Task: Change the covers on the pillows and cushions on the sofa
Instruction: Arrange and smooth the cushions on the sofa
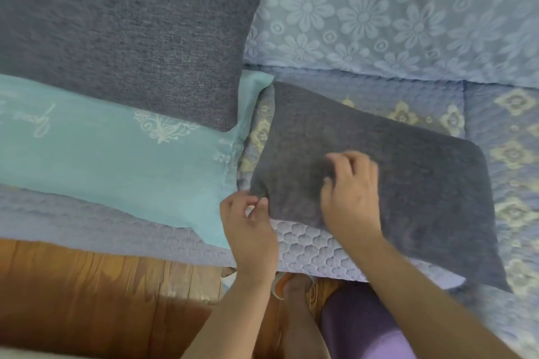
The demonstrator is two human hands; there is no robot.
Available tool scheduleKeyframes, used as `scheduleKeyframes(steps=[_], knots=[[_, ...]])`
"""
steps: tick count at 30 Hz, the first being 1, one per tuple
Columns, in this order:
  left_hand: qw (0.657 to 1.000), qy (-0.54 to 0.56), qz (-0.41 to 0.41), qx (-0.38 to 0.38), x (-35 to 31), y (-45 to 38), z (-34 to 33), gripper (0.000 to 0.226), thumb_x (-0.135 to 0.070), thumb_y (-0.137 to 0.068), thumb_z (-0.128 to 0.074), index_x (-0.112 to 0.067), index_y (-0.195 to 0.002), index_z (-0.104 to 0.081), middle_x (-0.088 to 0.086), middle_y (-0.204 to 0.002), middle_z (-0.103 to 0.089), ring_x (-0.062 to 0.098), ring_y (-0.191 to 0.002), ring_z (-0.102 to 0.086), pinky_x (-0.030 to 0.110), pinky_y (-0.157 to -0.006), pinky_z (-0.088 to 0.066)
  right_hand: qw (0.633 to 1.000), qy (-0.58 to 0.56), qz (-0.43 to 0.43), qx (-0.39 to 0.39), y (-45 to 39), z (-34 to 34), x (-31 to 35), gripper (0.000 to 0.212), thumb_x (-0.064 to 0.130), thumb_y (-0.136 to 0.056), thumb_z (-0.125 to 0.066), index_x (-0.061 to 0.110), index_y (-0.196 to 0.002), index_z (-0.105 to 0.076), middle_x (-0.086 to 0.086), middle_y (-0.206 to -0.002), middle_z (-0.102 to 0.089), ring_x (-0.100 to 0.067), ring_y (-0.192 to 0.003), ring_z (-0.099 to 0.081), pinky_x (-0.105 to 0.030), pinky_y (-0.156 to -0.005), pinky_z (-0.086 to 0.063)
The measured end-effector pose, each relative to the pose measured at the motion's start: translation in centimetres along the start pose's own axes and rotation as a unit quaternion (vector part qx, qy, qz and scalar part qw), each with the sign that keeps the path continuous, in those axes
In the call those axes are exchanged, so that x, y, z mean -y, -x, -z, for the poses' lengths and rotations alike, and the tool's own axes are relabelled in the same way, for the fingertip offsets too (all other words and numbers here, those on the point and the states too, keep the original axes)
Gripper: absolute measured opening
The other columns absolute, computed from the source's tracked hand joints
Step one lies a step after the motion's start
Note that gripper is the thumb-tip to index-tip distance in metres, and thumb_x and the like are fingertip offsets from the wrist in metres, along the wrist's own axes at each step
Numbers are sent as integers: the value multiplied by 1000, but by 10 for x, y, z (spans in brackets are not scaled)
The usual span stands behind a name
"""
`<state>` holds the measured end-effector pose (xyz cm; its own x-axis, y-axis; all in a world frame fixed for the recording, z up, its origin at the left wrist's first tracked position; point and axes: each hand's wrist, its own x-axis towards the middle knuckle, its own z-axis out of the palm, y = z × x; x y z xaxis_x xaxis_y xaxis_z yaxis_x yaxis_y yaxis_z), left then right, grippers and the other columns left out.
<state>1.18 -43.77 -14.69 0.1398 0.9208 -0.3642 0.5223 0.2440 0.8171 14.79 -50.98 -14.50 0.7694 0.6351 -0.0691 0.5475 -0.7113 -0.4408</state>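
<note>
Both hands work the near cushion (379,172): left hand (250,224) pinching its corner, right hand (350,192) bunching fabric; zip could snag.

— What lies under it all?

— A blue quilted spread (306,245), stitched in a scale pattern, with pale yellow flower diamonds towards its right edge. Its front edge hangs over a wooden floor (87,285).

— And behind?

— A lighter blue floral cloth (393,9), daisies and rings woven into it, meeting the spread's rear edge along a seam.

— Anything on the floor?

— Just below the spread's front edge, a sandal (278,283) with orange and white trim, partly hidden. Beside it, to the right, a purple trouser leg (358,326).

— The floor itself?

— Brown boards, the grain plain to see, glossy in patches.
</note>
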Motion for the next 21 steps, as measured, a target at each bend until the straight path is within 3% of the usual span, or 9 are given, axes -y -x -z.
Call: scheduleKeyframes(steps=[1,3,6,10,14,16,18,21], knots=[[999,20,-24,18,-17,9,8,21,-9,-94,-68,-24,-81,-62,-5,-116,-54,-10,-106,-54,4,-85,-43,997,-54,53,-4,16,7,17,31,8,-89,-63,14,-119,-62,-3,-117,-55,-17,-109,-46,-37,-95,-47],[995,57,-48,65,-43,20,23,23,-6,-91,-71,-25,-79,-66,-10,-119,-59,-6,-112,-57,7,-88,-43,984,-147,91,41,46,19,43,24,14,-87,-68,19,-110,-62,7,-105,-54,-12,-101,-49,-28,-87,-47],[981,108,-48,154,-67,26,33,26,-4,-90,-72,-29,-80,-73,-10,-119,-65,6,-115,-62,24,-95,-49,971,-238,-18,29,64,35,56,31,23,-87,-72,24,-115,-59,14,-104,-53,-8,-103,-51,-24,-87,-47],[960,72,-82,258,-89,37,27,27,-3,-98,-62,-25,-98,-77,-11,-119,-63,-5,-109,-60,8,-86,-47,952,-283,-115,3,48,60,53,11,13,-92,-66,23,-97,-69,13,-86,-66,-9,-85,-64,-31,-76,-55],[954,21,-129,268,-95,23,21,34,-7,-98,-62,-30,-122,-72,-18,-119,-67,-8,-112,-59,7,-93,-45,871,-438,-218,45,33,81,50,13,7,-93,-67,19,-93,-73,-2,-82,-74,-17,-79,-73,-32,-77,-61],[952,2,-159,261,-99,15,19,31,-7,-95,-66,-29,-116,-74,-19,-110,-69,-8,-107,-61,8,-89,-46,839,-481,-250,49,30,86,48,12,6,-90,-71,17,-94,-71,-9,-85,-74,-22,-80,-74,-34,-76,-62],[948,-8,-183,259,-102,15,16,23,-8,-94,-69,-27,-105,-76,-16,-106,-69,-5,-104,-61,8,-84,-47,813,-513,-269,58,28,90,45,9,7,-90,-71,12,-97,-70,-16,-90,-72,-22,-81,-73,-26,-71,-59],[953,7,-150,264,-102,14,14,22,-10,-97,-65,-32,-95,-69,-12,-101,-66,-2,-98,-61,12,-82,-47,822,-498,-245,129,23,94,41,11,16,-96,-65,11,-95,-75,-14,-92,-74,-19,-84,-70,-22,-73,-55]])
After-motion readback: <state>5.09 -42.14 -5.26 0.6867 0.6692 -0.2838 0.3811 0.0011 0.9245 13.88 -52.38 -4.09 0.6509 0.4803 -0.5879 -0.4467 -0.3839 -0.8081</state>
